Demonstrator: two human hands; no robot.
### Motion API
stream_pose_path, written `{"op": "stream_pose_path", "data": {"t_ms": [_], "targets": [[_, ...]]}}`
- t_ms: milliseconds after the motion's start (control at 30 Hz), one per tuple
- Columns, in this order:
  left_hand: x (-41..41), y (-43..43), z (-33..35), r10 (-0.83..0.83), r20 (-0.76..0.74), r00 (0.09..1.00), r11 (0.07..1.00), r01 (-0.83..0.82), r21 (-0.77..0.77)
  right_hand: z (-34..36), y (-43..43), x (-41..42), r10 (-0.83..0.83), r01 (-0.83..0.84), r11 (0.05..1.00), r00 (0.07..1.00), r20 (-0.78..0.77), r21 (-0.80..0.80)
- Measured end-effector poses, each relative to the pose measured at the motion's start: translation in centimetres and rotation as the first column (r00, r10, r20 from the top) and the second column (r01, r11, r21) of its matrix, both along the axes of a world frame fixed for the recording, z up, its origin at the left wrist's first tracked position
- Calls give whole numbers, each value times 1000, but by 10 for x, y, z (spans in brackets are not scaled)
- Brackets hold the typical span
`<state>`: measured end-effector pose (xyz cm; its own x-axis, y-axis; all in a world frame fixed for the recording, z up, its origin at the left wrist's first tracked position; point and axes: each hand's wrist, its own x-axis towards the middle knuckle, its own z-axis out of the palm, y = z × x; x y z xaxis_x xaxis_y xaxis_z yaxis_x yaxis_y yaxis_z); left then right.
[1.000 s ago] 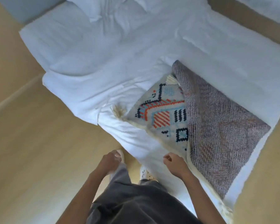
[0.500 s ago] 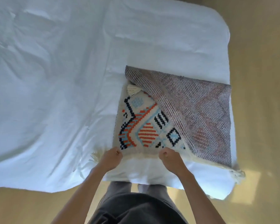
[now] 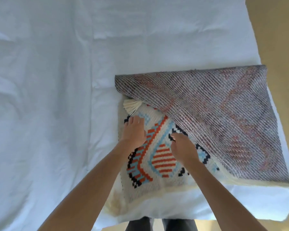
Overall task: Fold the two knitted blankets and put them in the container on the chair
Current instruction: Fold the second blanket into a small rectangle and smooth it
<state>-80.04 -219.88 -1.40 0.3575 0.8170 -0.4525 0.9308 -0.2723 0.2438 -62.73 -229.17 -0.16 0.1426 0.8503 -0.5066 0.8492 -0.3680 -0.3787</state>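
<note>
One knitted blanket (image 3: pixel 158 160) lies on the bed's near right part, its cream face patterned in orange, light blue and black. Its right part is turned over as a flap (image 3: pixel 215 114) showing the grey-purple reverse. A cream tassel (image 3: pixel 129 105) pokes out under the flap's far left corner. My left hand (image 3: pixel 134 129) lies flat, palm down, on the patterned face near its left edge. My right hand (image 3: pixel 183 147) rests on the pattern beside the flap's edge with its fingers curled; whether it pinches fabric is unclear. No second blanket, container or chair shows.
The white bed sheet (image 3: pixel 57 80) spreads wrinkled to the left and far side. Tan wooden floor (image 3: pixel 277 30) runs along the bed's right edge. My dark trousers (image 3: pixel 160 225) show at the bed's near edge.
Both hands have moved from the blanket's near edge up onto its patterned face. The view has come closer over the bed.
</note>
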Motion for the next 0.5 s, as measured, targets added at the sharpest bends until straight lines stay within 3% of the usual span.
{"op": "stream_pose_path", "data": {"t_ms": [133, 333, 500], "targets": [[16, 50, -36, -18, -62, 998, 992, 26, 127, -35, 24, 4, 146, -154, 987, 973, 178, 35], [33, 94, -59, -102, -116, 988, 924, 137, 356, -59, 51, 30, 24, -67, 987, 960, 278, 147], [47, 110, -64, -122, -221, 968, 938, 185, 292, -69, 63, 40, 61, -93, 990, 961, 270, 106]]}}
